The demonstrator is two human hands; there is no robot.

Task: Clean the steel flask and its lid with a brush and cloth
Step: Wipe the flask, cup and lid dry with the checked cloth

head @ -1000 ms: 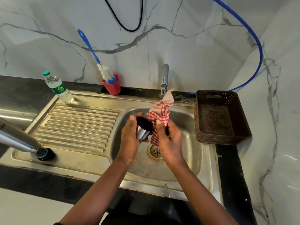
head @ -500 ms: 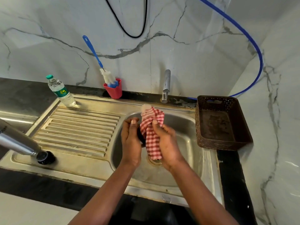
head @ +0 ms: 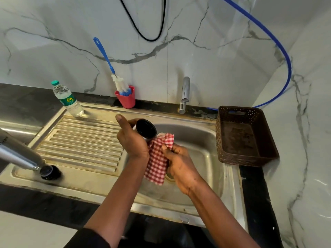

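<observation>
Cloth (head: 158, 158) has come off the lid (head: 146, 129) since half a second ago. It was bunched over it; now the lid's bare, up and to the left, with the cloth hanging lower. The steel sink (head: 206, 133) fills the middle, both hands over its basin. The flask (head: 18, 153) lies tilted on the drainboard at left, dark neck end down. The brown basket (head: 247, 136) sits just right of the sink. The left hand (head: 132, 140) is wrapped round the lid, black inside facing the camera. The right hand (head: 180, 165) grips the checked cloth just below it. The brush (head: 107, 56) stands in a red cup (head: 128, 100) by the wall.
</observation>
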